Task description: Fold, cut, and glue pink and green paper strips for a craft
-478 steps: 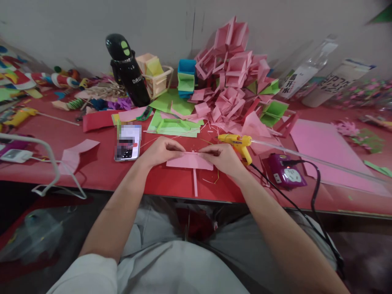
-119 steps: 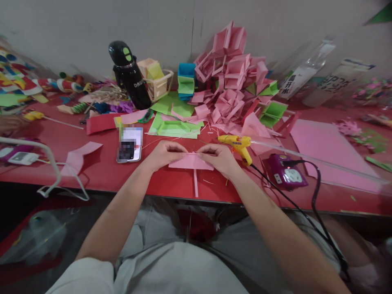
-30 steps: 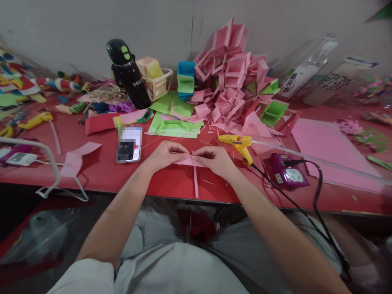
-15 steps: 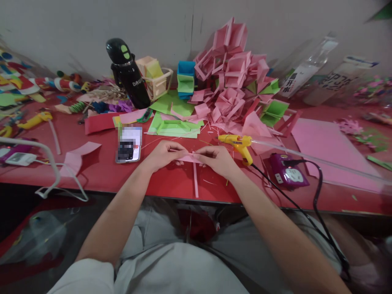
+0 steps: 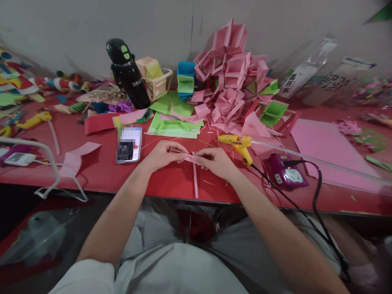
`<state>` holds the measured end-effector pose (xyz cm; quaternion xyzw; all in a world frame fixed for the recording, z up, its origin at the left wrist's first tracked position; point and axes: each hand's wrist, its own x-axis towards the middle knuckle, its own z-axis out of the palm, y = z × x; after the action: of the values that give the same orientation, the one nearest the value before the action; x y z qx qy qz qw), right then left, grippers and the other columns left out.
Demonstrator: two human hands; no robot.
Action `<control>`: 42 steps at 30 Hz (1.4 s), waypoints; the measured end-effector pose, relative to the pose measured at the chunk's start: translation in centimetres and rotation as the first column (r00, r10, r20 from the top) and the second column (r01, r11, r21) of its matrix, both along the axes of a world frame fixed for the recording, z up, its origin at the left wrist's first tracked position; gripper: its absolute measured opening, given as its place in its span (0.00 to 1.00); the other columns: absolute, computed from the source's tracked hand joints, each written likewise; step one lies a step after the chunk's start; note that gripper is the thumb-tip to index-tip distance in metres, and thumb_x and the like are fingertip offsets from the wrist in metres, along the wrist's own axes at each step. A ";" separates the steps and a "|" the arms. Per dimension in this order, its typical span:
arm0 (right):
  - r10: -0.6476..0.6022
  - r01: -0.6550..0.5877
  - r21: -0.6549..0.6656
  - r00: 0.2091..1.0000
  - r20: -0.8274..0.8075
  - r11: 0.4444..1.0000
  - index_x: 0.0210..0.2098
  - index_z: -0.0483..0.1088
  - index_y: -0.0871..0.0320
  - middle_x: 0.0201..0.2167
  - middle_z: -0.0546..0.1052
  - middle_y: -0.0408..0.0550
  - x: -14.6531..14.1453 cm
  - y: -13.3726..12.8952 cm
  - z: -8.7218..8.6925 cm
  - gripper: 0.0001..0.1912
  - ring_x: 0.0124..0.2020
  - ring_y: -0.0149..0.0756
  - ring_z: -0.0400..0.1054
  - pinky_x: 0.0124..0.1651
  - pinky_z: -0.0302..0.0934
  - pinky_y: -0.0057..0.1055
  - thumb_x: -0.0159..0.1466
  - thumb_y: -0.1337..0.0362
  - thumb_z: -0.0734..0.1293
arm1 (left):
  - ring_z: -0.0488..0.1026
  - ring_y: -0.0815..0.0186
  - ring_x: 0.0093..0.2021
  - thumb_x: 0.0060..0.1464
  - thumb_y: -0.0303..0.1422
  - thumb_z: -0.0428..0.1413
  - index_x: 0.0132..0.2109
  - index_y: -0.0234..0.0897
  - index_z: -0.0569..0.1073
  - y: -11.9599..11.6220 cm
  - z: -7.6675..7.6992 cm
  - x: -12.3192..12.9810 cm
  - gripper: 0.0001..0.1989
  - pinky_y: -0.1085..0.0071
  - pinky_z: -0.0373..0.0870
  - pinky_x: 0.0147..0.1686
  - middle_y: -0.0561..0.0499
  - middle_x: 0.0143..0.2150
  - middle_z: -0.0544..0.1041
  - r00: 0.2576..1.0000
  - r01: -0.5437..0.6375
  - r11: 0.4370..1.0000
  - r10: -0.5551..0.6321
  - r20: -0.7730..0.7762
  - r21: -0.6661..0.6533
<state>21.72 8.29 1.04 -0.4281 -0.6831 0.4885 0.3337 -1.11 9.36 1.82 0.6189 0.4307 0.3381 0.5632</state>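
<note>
Between the fingertips of both hands is a small pink paper piece [image 5: 190,157]. My left hand [image 5: 167,155] pinches its left end, and my right hand [image 5: 212,160] pinches the right end, the two thumbs close together. Below them a narrow pink strip [image 5: 195,179] lies upright in view on the red table [image 5: 171,185], its top end near the held paper. A yellow glue gun [image 5: 237,143] lies just right of my right hand. Green paper sheets [image 5: 174,125] rest beyond the hands.
Left of the hands lies a phone [image 5: 130,145], with a black bottle [image 5: 130,77] behind it. A heap of folded pink paper [image 5: 229,73] stands at the back. To the right are a purple power socket [image 5: 288,171], its black cable [image 5: 318,196] and a pink sheet [image 5: 327,151].
The pink paper between my fingers has tilted slightly and less of it shows. My fingertips have shifted a little closer together.
</note>
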 end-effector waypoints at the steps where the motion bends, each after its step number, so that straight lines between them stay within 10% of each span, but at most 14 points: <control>1: -0.002 0.002 0.021 1.000 0.010 1.000 0.35 0.80 0.58 0.25 0.78 0.44 0.0 0.0 0.1 0.15 0.25 0.31 0.68 0.30 0.62 0.30 0.61 0.52 0.71 | 0.75 0.68 0.30 0.49 0.38 0.68 0.37 0.35 0.82 0.0 0.0 0.0 0.12 0.72 0.72 0.33 0.48 0.32 0.81 1.000 -0.003 1.000 0.003 0.009 -0.011; 20: -0.124 0.123 -0.032 0.991 -0.040 0.992 0.29 0.80 0.58 0.27 0.80 0.45 0.3 0.1 0.4 0.13 0.28 0.33 0.70 0.35 0.64 0.33 0.53 0.54 0.77 | 0.78 0.64 0.37 0.49 0.36 0.67 0.42 0.36 0.83 -0.1 0.1 0.0 0.13 0.70 0.73 0.37 0.46 0.39 0.83 0.995 0.045 0.997 -0.040 -0.092 0.057; 28: -0.251 0.158 -0.258 0.888 -0.384 0.953 0.31 0.80 0.55 0.29 0.79 0.44 -0.6 -0.4 0.5 0.13 0.27 0.29 0.66 0.32 0.63 0.30 0.50 0.56 0.80 | 0.73 0.68 0.29 0.53 0.36 0.63 0.39 0.35 0.81 -0.9 1.0 0.8 0.09 0.68 0.71 0.39 0.52 0.30 0.79 0.987 0.142 0.987 -0.136 -0.090 0.069; 42: -0.326 0.303 -0.122 0.895 -0.305 0.945 0.35 0.80 0.56 0.33 0.81 0.47 -2.0 -1.5 0.3 0.19 0.34 0.38 0.72 0.40 0.68 0.35 0.54 0.48 0.76 | 0.78 0.65 0.36 0.46 0.35 0.68 0.39 0.38 0.70 -5.3 -0.1 4.5 0.17 0.67 0.75 0.39 0.52 0.35 0.78 0.980 -0.196 0.980 0.197 0.039 -0.025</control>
<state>19.71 6.81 1.37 -0.4595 -0.5236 0.5151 0.4994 3.41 4.07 1.68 0.5601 0.4815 0.4001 0.5425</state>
